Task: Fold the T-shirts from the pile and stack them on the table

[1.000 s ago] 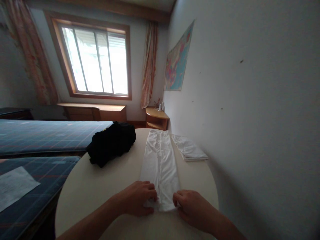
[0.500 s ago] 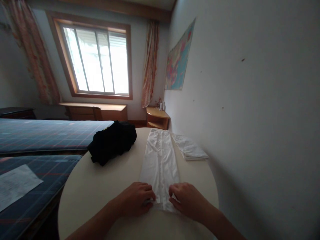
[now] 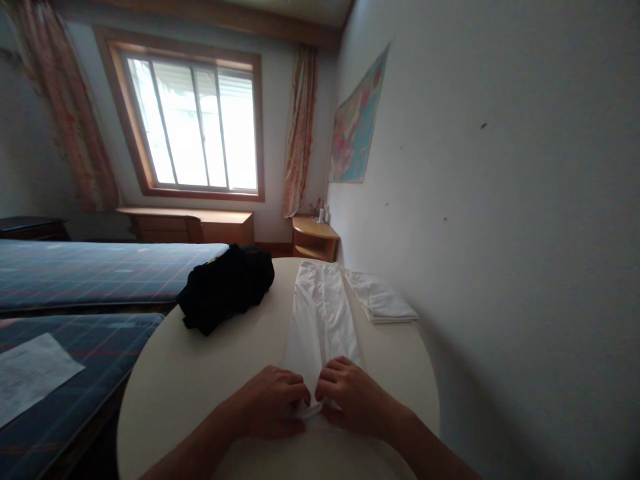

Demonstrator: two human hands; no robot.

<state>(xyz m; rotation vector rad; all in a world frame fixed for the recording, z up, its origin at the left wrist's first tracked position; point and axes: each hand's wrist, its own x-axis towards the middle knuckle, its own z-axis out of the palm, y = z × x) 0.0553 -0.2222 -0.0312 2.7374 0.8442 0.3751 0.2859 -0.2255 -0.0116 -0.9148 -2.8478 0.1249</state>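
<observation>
White trousers (image 3: pixel 320 313), as they appear, lie lengthwise on the round cream table (image 3: pixel 165 393), with the gathered end far from me. At the near end, my left hand (image 3: pixel 273 402) is closed on the hem, fingers and thumb pinching the cloth. Close beside it, my right hand (image 3: pixel 353 399) pinches the same edge, which is lifted slightly and bunched between the two hands. Part of the cloth is hidden under my fingers. A folded white garment (image 3: pixel 383 297) rests to the right of the trousers, near the wall.
A black bundle of cloth (image 3: pixel 225 287) sits at the table's far left. Plaid mattresses (image 3: pixel 115 273) stand left of the table, with a sheet of paper (image 3: pixel 35 373) on the nearer one. The wall (image 3: pixel 525 267) runs close along the right. A small shelf (image 3: pixel 315 233) is behind.
My right hand has moved left, toward my left hand, bringing its side of the hem inward. The near edge of the trousers is now raised and bunched; my left hand has barely shifted.
</observation>
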